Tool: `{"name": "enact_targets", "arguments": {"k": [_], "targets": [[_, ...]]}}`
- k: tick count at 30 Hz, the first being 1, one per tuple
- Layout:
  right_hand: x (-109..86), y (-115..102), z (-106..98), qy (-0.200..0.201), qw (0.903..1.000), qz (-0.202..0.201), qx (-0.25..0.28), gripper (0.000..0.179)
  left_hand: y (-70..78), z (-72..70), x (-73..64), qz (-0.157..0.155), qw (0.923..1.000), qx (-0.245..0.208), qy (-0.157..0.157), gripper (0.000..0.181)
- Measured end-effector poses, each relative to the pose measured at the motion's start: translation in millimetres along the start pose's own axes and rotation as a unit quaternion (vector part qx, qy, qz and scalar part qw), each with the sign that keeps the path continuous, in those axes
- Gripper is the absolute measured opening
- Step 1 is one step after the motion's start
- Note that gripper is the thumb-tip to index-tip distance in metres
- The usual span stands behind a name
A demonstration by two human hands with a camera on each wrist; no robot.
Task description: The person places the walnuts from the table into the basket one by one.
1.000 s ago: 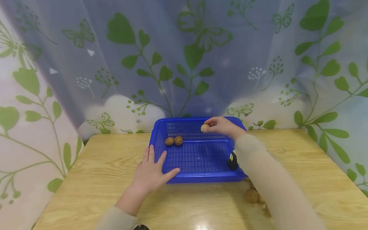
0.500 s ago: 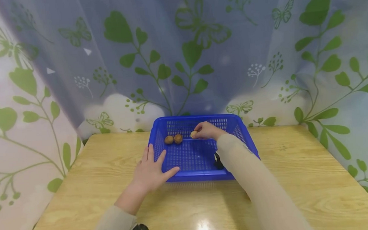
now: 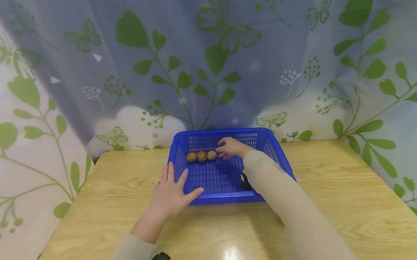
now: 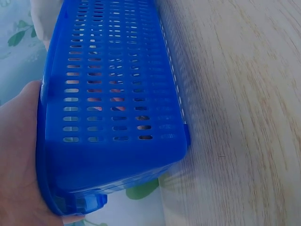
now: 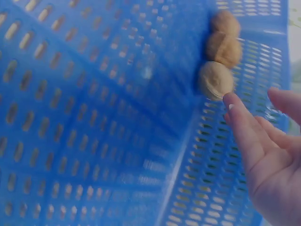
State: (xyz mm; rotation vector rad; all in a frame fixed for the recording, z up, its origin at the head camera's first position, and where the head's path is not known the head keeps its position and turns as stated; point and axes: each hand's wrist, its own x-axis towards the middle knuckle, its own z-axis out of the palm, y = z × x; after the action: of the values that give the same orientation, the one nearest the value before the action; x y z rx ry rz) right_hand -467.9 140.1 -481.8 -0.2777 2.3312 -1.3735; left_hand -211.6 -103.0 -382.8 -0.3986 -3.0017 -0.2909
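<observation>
Three walnuts sit in a row along the back of a blue plastic basket (image 3: 218, 198): a brown walnut (image 3: 191, 157), a second brown walnut (image 3: 202, 156) beside it, and a paler walnut (image 3: 211, 155) at the right end. Just right of the pale one is my right hand (image 3: 231, 147), holding nothing. In the right wrist view its thumb and fingers are apart, and a fingertip (image 5: 230, 100) is at the pale walnut's edge. My left hand (image 3: 169, 193) rests with spread fingers on the basket's left front corner; the left wrist view shows it against the rim (image 4: 42, 136).
The basket stands on a wooden table (image 3: 127, 180) in front of a patterned curtain (image 3: 248, 85). My right sleeve (image 3: 284, 192) crosses the basket's right front rim and hides part of the tabletop. A black wrist device (image 3: 245, 181) hangs inside the basket.
My right hand has moved left and down into the basket with the pale walnut and let it go beside the other two. The left hand has stayed at the corner.
</observation>
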Motion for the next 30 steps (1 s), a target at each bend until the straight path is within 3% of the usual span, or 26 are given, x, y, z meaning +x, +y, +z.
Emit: {"name": "enact_targets", "arguments": {"k": [2, 6, 8, 11, 15, 19, 23, 30], "targets": [[-38.2, -33.2, -4.3, -0.006, 0.9999, -0.012, 0.005, 0.058, -0.8, -1.2, 2.0, 0.001, 1.0000, 0.003, 0.004, 0.086], [-124.5, -107.4, -12.5, -0.020, 0.9995, 0.004, -0.023, 0.050, -1.0, -5.3, 5.1, 0.002, 0.9999, 0.012, 0.004, 0.088], [-152.1, -125.3, -20.5, -0.031, 0.9987, 0.000, -0.040, 0.048, -0.4, -7.2, 5.8, 0.003, 0.9999, 0.013, 0.000, 0.089], [-171.5, -127.0, -36.9, -0.042, 0.9977, -0.005, -0.053, 0.049, 0.2, -8.2, 6.8, 0.003, 0.9999, 0.011, -0.004, 0.089], [-187.1, -114.0, -55.6, -0.054, 0.9951, -0.036, -0.074, 0.051, -0.8, -8.6, 7.9, 0.002, 0.9999, 0.013, -0.007, 0.090], [-214.9, -105.6, -63.7, -0.041, 0.9882, -0.068, -0.131, 0.046, -1.8, -7.6, 5.9, -0.001, 0.9999, 0.012, -0.011, 0.091], [-248.7, -86.1, -68.9, 0.018, 0.9821, -0.096, -0.161, 0.046, -1.7, -2.3, 3.2, 0.002, 0.9999, 0.006, -0.015, 0.091], [-292.5, -38.4, -77.3, 0.110, 0.9753, -0.117, -0.152, 0.045, -1.4, 2.7, 1.0, 0.001, 0.9999, 0.003, -0.012, 0.091]]}}
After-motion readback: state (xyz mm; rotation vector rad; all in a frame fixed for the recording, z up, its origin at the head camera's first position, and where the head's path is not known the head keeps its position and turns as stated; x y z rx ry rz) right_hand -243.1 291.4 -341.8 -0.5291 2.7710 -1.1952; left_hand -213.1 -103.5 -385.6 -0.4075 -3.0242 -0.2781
